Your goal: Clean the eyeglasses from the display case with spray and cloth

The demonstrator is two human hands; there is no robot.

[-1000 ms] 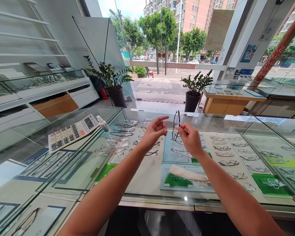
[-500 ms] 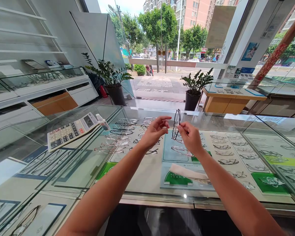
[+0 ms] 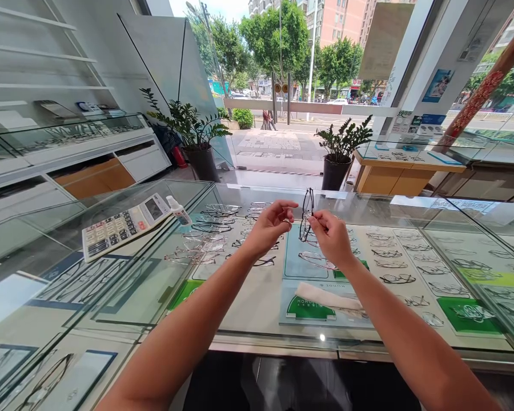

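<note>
A pair of thin dark-framed glasses [image 3: 307, 214] stands on edge above the glass counter [image 3: 257, 337], pinched in my right hand [image 3: 332, 237]. My left hand [image 3: 269, 227] hovers just to the left of the frame, fingers curled with the index finger stretched toward it, and I cannot tell whether it touches a temple arm. A folded white cloth [image 3: 328, 297] lies on the counter below my right forearm.
A calculator [image 3: 122, 225] and a small white bottle [image 3: 179, 210] rest on the counter at the left. Several glasses frames [image 3: 209, 228] are laid out under the glass. Two potted plants [image 3: 340, 151] stand by the shop's glass front.
Both hands have drifted slightly up in view as the camera tipped; my left hand has closed in a little toward the glasses.
</note>
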